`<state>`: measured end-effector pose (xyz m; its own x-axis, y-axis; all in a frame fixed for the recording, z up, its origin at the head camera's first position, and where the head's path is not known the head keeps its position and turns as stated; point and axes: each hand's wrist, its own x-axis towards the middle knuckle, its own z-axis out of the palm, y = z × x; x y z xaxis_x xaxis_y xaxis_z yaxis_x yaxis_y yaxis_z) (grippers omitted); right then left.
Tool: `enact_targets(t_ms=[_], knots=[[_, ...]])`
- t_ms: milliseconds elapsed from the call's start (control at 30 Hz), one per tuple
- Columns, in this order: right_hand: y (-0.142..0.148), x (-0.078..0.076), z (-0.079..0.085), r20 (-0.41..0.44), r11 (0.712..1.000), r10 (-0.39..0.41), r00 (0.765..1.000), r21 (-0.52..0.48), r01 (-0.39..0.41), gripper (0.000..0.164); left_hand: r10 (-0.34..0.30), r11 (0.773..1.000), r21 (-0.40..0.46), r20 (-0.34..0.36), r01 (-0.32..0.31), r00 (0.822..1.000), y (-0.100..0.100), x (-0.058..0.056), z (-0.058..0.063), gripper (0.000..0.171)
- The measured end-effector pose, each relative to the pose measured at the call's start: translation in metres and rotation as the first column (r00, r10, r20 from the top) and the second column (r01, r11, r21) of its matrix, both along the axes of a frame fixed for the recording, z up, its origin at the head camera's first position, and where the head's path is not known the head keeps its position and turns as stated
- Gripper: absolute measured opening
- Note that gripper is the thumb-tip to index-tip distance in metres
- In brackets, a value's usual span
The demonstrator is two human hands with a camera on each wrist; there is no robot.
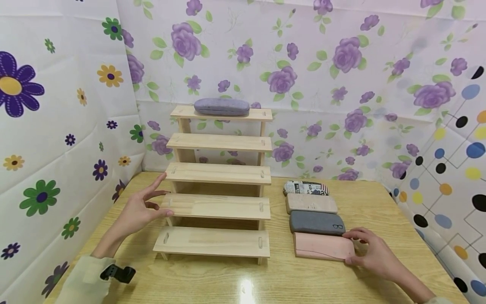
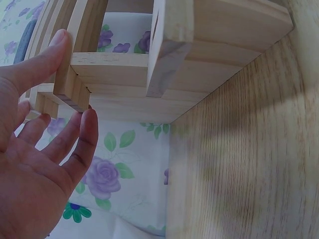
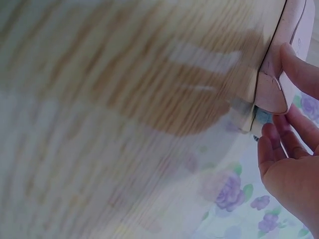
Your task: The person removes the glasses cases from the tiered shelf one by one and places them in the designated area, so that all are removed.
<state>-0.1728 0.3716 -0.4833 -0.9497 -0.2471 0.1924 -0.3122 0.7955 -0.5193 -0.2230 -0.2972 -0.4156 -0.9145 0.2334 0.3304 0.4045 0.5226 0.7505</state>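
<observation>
A stepped wooden display rack (image 1: 218, 207) stands on the table, and a purple-grey glasses case (image 1: 222, 107) lies on its top tier. At the rack's left end, my left hand (image 1: 140, 210) grips the board ends, thumb at the front edge of a lower tier and index finger by the tier above. The left wrist view shows the thumb and fingertips on either side of a board end (image 2: 75, 89). My right hand (image 1: 373, 252) pinches the right end of a pink glasses case (image 1: 320, 246), thumb in front and fingers behind. That case lies on the table, nearest me in its row.
Behind the pink case lie a dark grey case (image 1: 315, 222), a beige case (image 1: 311, 203) and a newsprint-patterned case (image 1: 303, 188), close together right of the rack. Patterned cloth walls (image 1: 303, 84) enclose the wood-grain table (image 1: 197, 280) at back and sides.
</observation>
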Motion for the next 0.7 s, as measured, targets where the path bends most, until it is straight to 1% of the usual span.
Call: enact_targets(t_ms=[233, 367, 533, 700], knots=[[0.001, -0.001, 0.001, 0.026, 1.000, 0.000, 1.000, -0.006, 0.000, 0.059, 0.002, 1.000, 0.004, 0.006, -0.002, 1.000, 0.000, 0.000, 0.000, 0.108], [0.000, 0.000, 0.004, 0.041, 1.000, 0.009, 0.999, -0.007, -0.008, 0.062, 0.004, 1.000, 0.003, 0.005, -0.004, 1.000, 0.000, 0.000, 0.000, 0.108], [-0.005, 0.001, 0.013, 0.005, 0.999, 0.031, 0.999, 0.005, -0.031, 0.061, 0.000, 1.000, 0.011, 0.005, 0.000, 1.000, 0.000, 0.000, 0.000, 0.108], [-0.014, -0.001, 0.028, -0.039, 0.998, 0.065, 0.997, -0.005, -0.065, 0.056, -0.008, 1.000, 0.025, 0.006, 0.008, 1.000, 0.000, 0.000, 0.000, 0.108]])
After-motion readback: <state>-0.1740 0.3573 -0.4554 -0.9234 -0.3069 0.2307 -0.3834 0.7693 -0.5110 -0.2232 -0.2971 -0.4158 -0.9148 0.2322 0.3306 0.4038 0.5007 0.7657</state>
